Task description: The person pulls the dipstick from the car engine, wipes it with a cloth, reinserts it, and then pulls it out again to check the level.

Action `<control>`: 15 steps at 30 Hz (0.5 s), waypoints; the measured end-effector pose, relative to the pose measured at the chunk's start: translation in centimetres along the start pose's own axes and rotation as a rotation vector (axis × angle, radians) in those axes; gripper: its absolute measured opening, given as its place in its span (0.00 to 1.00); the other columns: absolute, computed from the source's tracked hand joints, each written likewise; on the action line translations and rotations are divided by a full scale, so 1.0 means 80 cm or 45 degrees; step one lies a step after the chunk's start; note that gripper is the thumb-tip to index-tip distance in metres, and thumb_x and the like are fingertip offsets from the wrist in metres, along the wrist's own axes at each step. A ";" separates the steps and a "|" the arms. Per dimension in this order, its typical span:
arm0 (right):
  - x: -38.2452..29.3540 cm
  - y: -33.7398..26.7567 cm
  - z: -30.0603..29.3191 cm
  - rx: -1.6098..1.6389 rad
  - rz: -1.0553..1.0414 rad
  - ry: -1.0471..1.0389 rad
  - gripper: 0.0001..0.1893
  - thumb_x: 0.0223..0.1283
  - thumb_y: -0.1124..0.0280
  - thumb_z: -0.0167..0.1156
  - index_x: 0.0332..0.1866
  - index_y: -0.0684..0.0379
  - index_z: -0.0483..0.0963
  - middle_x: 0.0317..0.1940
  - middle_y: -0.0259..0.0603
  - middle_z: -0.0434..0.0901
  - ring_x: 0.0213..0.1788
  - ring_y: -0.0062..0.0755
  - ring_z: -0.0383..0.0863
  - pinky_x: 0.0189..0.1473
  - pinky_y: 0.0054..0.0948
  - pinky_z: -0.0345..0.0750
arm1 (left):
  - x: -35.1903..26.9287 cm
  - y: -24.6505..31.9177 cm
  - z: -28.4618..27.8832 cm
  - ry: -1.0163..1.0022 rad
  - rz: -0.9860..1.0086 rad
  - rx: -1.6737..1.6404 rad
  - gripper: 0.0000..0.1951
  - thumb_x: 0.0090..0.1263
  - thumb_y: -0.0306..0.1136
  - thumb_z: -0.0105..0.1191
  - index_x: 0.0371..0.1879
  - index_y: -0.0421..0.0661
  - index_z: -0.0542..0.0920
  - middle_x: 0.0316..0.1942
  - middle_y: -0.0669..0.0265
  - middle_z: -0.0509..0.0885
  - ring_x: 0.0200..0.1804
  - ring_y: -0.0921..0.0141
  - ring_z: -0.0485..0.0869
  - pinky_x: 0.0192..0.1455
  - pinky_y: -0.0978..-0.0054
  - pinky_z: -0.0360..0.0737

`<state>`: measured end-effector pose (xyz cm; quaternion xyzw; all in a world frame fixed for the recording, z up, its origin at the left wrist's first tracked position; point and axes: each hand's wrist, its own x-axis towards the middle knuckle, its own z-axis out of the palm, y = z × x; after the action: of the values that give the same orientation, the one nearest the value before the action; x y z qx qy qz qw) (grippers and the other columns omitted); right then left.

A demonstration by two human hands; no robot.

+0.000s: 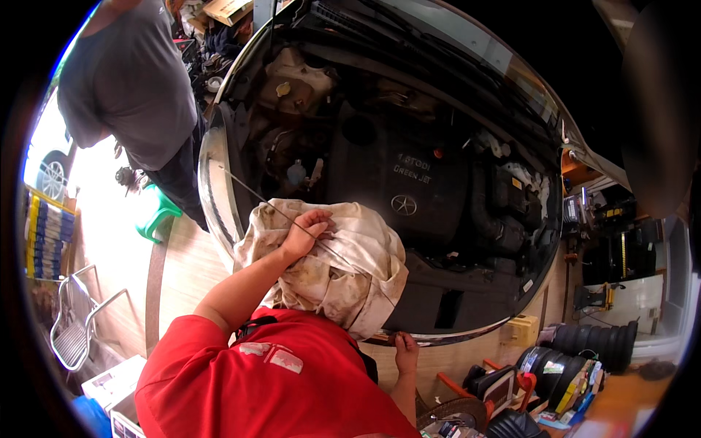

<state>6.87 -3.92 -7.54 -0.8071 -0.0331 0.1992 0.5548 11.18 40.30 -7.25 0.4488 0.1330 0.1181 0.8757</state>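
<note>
My left hand is over a bunched, stained cream cloth, its fingers closed around a thin, dark metal rod. One end of the rod reaches past the cloth to the car's headlight; the other runs down across the folds, where its end is hard to make out. The cloth lies against the front of an open engine bay, partly covering it. Low at the front bumper edge, my right hand has its fingers curled, and whether it holds anything cannot be seen. Beyond the cloth sits a black plastic engine cover with raised lettering and a round badge.
A person in a grey shirt stands at the left fender, near a green plastic stool. A metal chair is farther left. At lower right are stacked tires, a yellow case and a red-orange frame.
</note>
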 end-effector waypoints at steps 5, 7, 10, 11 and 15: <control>-0.004 0.014 -0.003 0.017 -0.022 -0.020 0.08 0.67 0.72 0.54 0.38 0.65 0.77 0.31 0.32 0.80 0.34 0.20 0.76 0.42 0.22 0.74 | -0.006 0.011 0.004 -0.043 -0.003 0.050 0.16 0.70 0.22 0.46 0.57 0.41 0.71 0.49 0.60 0.80 0.50 0.67 0.80 0.51 0.71 0.80; -0.007 0.016 -0.009 0.000 -0.078 -0.078 0.08 0.66 0.72 0.54 0.39 0.65 0.77 0.31 0.33 0.80 0.34 0.20 0.76 0.41 0.22 0.74 | -0.014 0.030 0.016 -0.032 -0.010 0.077 0.21 0.67 0.18 0.45 0.60 0.41 0.69 0.51 0.60 0.78 0.52 0.67 0.78 0.54 0.70 0.78; -0.015 0.020 -0.013 0.023 -0.021 0.009 0.08 0.66 0.72 0.55 0.39 0.65 0.78 0.31 0.33 0.80 0.33 0.19 0.76 0.37 0.21 0.75 | -0.035 0.065 0.035 0.041 -0.048 0.104 0.31 0.59 0.13 0.42 0.66 0.43 0.63 0.56 0.58 0.75 0.59 0.65 0.74 0.58 0.69 0.75; -0.016 0.021 -0.016 0.000 -0.033 0.000 0.08 0.66 0.72 0.56 0.40 0.65 0.78 0.31 0.32 0.80 0.32 0.19 0.75 0.36 0.21 0.74 | -0.038 0.076 0.040 0.023 -0.017 0.020 0.31 0.59 0.14 0.45 0.66 0.43 0.63 0.56 0.58 0.75 0.59 0.65 0.74 0.58 0.68 0.75; -0.023 0.027 -0.026 -0.114 -0.040 -0.043 0.08 0.64 0.72 0.57 0.41 0.65 0.78 0.29 0.31 0.79 0.30 0.18 0.74 0.33 0.20 0.73 | -0.049 0.127 0.075 0.005 0.035 -0.165 0.26 0.66 0.23 0.50 0.65 0.44 0.62 0.52 0.59 0.77 0.55 0.64 0.78 0.55 0.68 0.76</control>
<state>5.59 -7.10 -8.38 -0.8269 -0.0640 0.2026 0.5206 8.62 40.29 4.91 0.3927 0.1207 0.1393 0.9010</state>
